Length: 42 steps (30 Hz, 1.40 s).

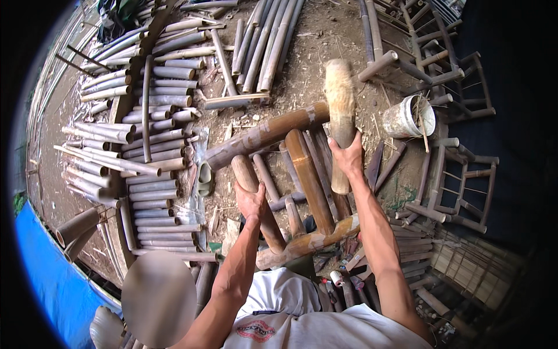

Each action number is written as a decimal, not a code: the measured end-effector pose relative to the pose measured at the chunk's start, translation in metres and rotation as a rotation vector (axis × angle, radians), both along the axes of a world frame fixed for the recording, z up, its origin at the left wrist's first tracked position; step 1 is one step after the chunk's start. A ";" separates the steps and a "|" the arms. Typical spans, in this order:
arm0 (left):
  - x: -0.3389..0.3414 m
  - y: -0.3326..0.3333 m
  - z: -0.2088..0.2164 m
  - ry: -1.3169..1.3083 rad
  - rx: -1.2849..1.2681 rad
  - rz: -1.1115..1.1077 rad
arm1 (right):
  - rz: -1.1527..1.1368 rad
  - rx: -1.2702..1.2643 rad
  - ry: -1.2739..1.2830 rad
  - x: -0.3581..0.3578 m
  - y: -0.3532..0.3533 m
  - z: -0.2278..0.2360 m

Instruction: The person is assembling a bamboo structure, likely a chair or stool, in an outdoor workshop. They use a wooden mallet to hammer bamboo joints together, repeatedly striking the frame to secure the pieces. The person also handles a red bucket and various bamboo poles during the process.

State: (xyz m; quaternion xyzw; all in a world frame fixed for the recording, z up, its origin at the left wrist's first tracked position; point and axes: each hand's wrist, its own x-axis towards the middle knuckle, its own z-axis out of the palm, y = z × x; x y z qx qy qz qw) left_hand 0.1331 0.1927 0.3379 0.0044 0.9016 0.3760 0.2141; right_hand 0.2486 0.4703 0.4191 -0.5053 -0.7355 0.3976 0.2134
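Note:
My right hand (349, 156) is closed around a thick wooden mallet (340, 93), whose pale far end is battered and frayed. The mallet's far part overlaps the right end of a thick brown bamboo pole (273, 132); I cannot tell whether they touch. That pole forms the far side of a bamboo frame, with another thick pole (311, 243) along its near side. Between them run several crosspieces, among them a broad brown one (308, 180). My left hand (251, 200) wraps around the bamboo crosspiece (244, 173) at the frame's left side.
Stacks of cut bamboo (160, 157) fill the left, with longer poles (267, 46) at the far middle. To the right stand a whitish bucket (401, 119) with a stick in it and bamboo chair frames (462, 186). A green slipper (204, 179) lies on the ground, left of the frame.

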 end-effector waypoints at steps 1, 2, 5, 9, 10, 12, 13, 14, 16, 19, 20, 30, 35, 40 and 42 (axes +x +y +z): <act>0.000 -0.007 0.010 -0.047 -0.052 0.015 | 0.004 -0.266 -0.099 -0.012 -0.012 0.032; 0.002 -0.017 0.001 -0.022 -0.041 -0.001 | 0.015 -0.264 -0.130 -0.020 -0.029 0.045; 0.004 -0.012 0.007 -0.001 -0.096 -0.027 | 0.050 -0.229 -0.195 -0.029 -0.074 0.061; -0.002 -0.022 0.000 -0.018 -0.078 -0.009 | 0.331 -0.305 0.143 -0.082 -0.146 0.077; -0.001 -0.021 0.005 -0.024 -0.069 -0.015 | 0.349 -0.200 0.243 -0.093 -0.156 0.066; -0.003 -0.021 0.010 -0.022 -0.069 -0.019 | 0.362 0.070 0.338 -0.104 -0.166 0.034; -0.002 -0.019 0.010 -0.019 -0.076 -0.024 | 0.322 0.056 0.274 -0.103 -0.165 0.007; -0.003 -0.023 0.009 -0.013 -0.091 -0.019 | 0.312 -0.046 0.042 -0.102 -0.163 -0.002; -0.008 -0.028 0.002 0.013 -0.097 -0.018 | 0.319 -0.173 -0.096 -0.106 -0.163 0.001; -0.006 -0.023 -0.005 0.029 -0.072 -0.030 | 0.258 -0.072 0.178 -0.101 -0.172 0.009; -0.001 -0.026 -0.004 -0.003 -0.066 -0.026 | 0.277 -0.256 0.063 -0.095 -0.166 0.001; 0.008 -0.027 -0.019 0.247 0.057 -0.005 | 0.127 -0.327 0.156 0.151 -0.232 0.081; 0.095 -0.036 0.054 0.529 0.375 -0.646 | -0.123 -0.158 -0.096 0.293 -0.310 0.049; 0.186 -0.068 0.069 0.161 -0.390 -1.505 | 0.008 -0.088 -0.012 0.316 -0.327 0.008; 0.197 -0.071 0.042 0.460 -0.173 -1.428 | 0.087 -0.088 0.001 0.313 -0.323 -0.005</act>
